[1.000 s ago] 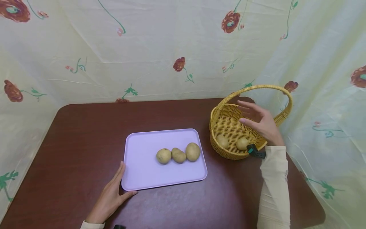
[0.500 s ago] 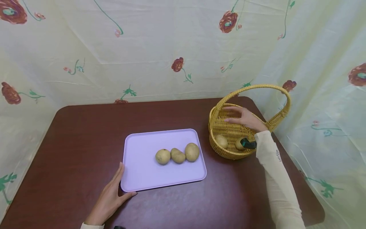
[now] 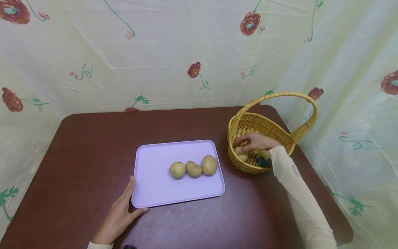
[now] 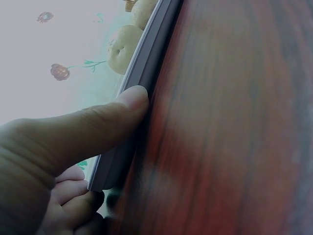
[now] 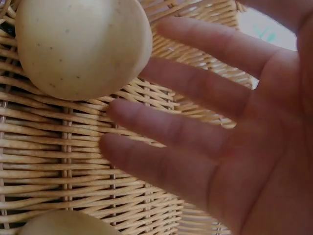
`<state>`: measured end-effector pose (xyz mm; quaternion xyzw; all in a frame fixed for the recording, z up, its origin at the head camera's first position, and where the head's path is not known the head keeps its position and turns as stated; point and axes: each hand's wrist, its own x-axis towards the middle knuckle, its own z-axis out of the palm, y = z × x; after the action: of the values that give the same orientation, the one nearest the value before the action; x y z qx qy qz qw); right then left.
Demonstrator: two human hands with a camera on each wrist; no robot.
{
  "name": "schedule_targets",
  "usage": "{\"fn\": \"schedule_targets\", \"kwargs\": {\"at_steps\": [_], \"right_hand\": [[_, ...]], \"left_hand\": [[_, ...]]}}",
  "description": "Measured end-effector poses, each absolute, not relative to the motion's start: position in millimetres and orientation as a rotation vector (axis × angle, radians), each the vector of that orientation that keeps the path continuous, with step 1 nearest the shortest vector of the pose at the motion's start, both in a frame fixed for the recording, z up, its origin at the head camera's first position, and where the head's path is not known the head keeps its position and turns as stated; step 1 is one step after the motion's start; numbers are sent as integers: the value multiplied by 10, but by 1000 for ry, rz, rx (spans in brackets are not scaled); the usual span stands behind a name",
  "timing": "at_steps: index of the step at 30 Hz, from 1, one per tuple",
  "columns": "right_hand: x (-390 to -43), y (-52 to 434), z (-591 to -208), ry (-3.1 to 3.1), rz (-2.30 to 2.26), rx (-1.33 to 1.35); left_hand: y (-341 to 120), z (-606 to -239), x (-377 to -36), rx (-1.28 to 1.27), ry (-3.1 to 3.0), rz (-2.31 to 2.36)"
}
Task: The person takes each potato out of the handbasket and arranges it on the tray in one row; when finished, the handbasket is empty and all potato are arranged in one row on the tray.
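Observation:
A yellow wicker basket (image 3: 248, 122) with a hoop handle stands at the table's right. My right hand (image 3: 253, 141) reaches down inside it with fingers spread and straight, just above a potato (image 3: 242, 154). The right wrist view shows the open fingers (image 5: 186, 122) near one potato (image 5: 80, 46), with another potato (image 5: 63, 226) at the lower edge. A lilac tray (image 3: 155, 180) holds three potatoes (image 3: 193, 168) in a row. My left hand (image 3: 121, 212) rests at the tray's near left corner, thumb (image 4: 98, 125) pressed against the tray rim (image 4: 146, 73).
The dark brown table (image 3: 93, 138) has rounded corners. Floral cloth (image 3: 174, 52) hangs close behind it and along both sides. The basket stands near the table's right edge.
My right hand has dropped from above the basket rim down into the basket, toward the potatoes. The left hand and the tray have stayed put.

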<state>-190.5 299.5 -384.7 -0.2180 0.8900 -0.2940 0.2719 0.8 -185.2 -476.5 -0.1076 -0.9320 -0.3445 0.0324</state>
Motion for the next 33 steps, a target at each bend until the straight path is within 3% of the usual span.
{"fn": "schedule_targets", "kwargs": {"at_steps": [23, 33], "right_hand": [[-1891, 2974, -3815, 2376, -808, -625], [-1780, 3096, -3567, 2550, -863, -526]], "left_hand": [[-1868, -4750, -4, -304, -2913, -1065], [-1865, -4749, -10, -315, -2919, -1061]]}}
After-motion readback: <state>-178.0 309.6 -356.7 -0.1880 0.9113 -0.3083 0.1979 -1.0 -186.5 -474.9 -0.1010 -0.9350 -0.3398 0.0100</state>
